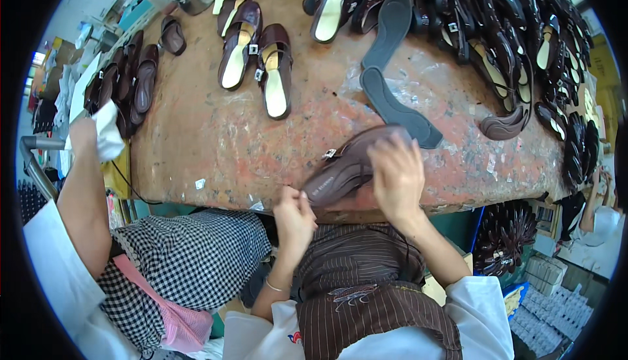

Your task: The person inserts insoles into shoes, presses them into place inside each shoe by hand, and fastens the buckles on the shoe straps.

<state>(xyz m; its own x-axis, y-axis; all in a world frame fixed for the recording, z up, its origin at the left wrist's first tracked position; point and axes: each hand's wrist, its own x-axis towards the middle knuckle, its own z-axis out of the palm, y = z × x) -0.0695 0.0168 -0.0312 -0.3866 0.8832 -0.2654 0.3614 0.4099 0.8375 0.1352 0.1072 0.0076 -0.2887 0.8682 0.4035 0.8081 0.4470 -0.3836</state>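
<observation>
Worn workbench [216, 131], brown shoe [347, 164] under right hand [396, 177] (left hand [294, 219] seemingly pinching it)

White sleeves, brown striped apron, bracelet

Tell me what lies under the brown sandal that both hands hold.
Under the brown leather sandal lies the worn reddish-brown workbench top. The right hand covers its rear part, so what lies under that end stays hidden.

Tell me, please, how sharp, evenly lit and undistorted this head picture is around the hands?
Head view: fisheye bends the worktable edge and leaves black corners; the right hand over the brown sandal is smeared by motion, the left hand a little sharper; light is soft and even, with pale glare on the glossy dark shoes at upper right.
</observation>
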